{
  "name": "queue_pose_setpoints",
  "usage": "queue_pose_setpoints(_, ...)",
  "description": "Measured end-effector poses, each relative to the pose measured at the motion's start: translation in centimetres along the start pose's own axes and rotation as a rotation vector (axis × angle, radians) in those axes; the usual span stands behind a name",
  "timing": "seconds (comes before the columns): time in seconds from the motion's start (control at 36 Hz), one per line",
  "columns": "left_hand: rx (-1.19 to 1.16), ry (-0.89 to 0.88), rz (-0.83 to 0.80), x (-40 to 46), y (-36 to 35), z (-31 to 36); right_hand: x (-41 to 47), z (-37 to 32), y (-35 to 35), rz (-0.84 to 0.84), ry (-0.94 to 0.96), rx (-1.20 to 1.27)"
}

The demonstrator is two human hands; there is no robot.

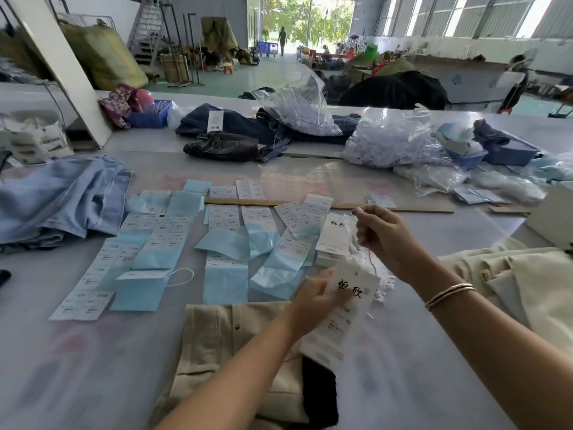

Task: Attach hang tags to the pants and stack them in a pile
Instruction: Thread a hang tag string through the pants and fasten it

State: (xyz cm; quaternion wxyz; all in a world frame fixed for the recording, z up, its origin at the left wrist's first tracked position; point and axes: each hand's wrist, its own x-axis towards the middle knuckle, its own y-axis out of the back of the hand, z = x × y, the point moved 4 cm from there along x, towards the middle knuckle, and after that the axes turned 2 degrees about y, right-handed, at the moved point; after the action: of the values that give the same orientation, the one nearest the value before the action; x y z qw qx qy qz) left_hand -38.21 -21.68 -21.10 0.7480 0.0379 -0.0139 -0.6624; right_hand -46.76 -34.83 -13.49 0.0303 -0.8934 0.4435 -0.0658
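Hang tag [353,293], white with black script, is gripped at its edge by the left hand [316,294], above beige pants [229,342] laid flat on the table [93,367]; a white string [361,240] is pinched by the raised right hand [383,235]; label sheets [226,240] are spread beyond

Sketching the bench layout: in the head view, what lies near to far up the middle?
Beige pants → blue label sheets → wooden ruler → dark jeans → blue-jeans pile.

Both forearms are bare and sleeveless in view, with thin metal bangles [449,295] circling the right wrist.
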Motion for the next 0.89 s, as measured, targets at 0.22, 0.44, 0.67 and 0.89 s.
queue_pose_setpoints(0.22, -1.051, 0.028, -0.045, -6.9, 2.1, -3.9, -3.6, 0.2, -9.8, -0.129, -0.129, 0.324)
queue_pose_setpoints(0.44, -1.223, 0.005, 0.138, -10.8, 4.7, -6.1, -7.3, 3.2, -15.6, -0.269, -0.186, 0.310)
queue_pose_setpoints(0.67, -1.033, 0.260, 0.409, -12.6, 5.5, -8.3, -11.9, 9.5, -13.5, -0.116, -0.251, -0.169)
queue_pose_setpoints(0.89, -0.802, 0.264, 0.378, -13.3, 5.0, -7.9, -14.3, 11.0, -14.2, -0.270, -0.400, -0.163)
